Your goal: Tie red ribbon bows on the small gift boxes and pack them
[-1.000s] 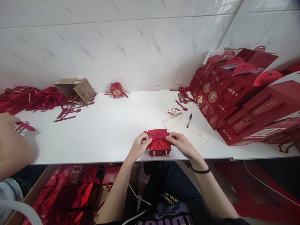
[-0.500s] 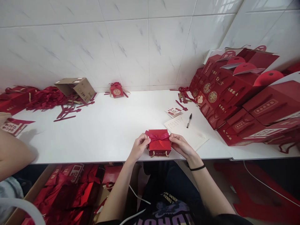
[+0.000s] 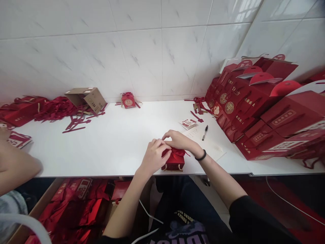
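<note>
A small red gift box (image 3: 173,166) with gold rope handles sits at the table's front edge. Across its top lies a red ribbon (image 3: 179,151) tied in a bow, partly covered by my fingers. My left hand (image 3: 154,155) is closed at the box's left side, thumb and fingers pinched on the ribbon. Reaching over from the right, my right hand (image 3: 176,139) has its bent fingers at the same left end of the ribbon, against the left hand. The fingertips and the exact hold are partly hidden.
Stacked red gift boxes (image 3: 241,108) line the right side. A pen (image 3: 205,132), paper (image 3: 215,149) and a card (image 3: 188,123) lie nearby. Behind are a small red box (image 3: 128,100) and a cardboard box (image 3: 87,99). A co-worker's arm (image 3: 19,159) is at left.
My right hand has left the bow's right side and crossed over the box to the left end. My left hand has shifted slightly over the top. The box stays in place.
</note>
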The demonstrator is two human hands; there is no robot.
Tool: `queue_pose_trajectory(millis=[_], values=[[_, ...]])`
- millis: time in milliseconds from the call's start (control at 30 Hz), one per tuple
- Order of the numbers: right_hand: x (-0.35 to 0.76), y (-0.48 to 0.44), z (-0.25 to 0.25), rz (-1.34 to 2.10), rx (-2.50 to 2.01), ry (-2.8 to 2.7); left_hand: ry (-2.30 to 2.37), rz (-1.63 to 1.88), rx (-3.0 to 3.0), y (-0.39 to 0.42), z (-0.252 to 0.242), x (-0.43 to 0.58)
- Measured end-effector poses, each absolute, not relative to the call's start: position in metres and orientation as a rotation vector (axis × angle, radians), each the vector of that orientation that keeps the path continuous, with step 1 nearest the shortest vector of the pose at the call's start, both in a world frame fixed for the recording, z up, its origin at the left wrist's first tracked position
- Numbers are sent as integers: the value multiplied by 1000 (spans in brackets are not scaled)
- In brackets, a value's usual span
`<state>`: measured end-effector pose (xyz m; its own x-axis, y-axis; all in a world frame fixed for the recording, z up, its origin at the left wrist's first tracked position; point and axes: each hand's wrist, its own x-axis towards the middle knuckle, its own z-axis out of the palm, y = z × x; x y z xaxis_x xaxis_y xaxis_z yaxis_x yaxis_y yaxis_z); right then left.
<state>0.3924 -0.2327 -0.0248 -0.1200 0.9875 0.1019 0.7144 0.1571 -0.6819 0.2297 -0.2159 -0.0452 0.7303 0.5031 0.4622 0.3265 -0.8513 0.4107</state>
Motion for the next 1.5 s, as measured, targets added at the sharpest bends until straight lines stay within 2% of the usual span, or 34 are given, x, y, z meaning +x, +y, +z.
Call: queue_pose_trajectory(millis=[133, 367, 900, 1100, 1233, 1333, 1500], values=[[389, -217, -30, 899, -1551, -1977, 712, 789, 2668, -216, -54, 232], [392, -218, -35, 981, -1380, -1889, 771, 839, 2629, -220, -63, 235], [380, -219, -42, 729, -1703, -1576, 745, 746, 2510, -218, -62, 236], [414, -260, -62, 637, -1566, -991, 771, 705, 2421, -220, -59, 236], [421, -310, -88, 949, -1730, -895, 739, 693, 2375, -219, -58, 237], [411, -330, -95, 1226, -1582, -788, 724, 690, 2344, -218, -57, 238], [412, -318, -82, 1211, -1386, -711, 733, 674, 2293, -219, -57, 237]])
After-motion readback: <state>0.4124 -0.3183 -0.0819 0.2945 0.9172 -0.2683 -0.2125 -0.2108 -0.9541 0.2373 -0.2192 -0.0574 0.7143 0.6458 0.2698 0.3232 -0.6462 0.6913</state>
